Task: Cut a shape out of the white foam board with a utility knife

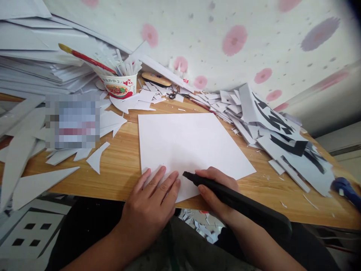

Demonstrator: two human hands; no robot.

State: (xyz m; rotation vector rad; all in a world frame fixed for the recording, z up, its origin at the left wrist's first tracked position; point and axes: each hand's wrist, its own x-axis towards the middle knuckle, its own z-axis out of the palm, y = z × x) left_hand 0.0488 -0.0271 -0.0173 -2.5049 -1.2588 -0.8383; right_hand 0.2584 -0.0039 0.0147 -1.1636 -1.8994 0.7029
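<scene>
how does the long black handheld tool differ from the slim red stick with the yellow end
The long black handheld tool sits in the person's right hand; the slim red stick with the yellow end leans in a white printed cup. The tool is plain black, the stick red and yellow. The tool looks thicker than the stick. Both are long and narrow.

One left hand (155, 203), one right hand (218, 176), one black tool (245, 203), one large white sheet (194, 141), one table (115, 180); far left, one tub (122, 91).
</scene>
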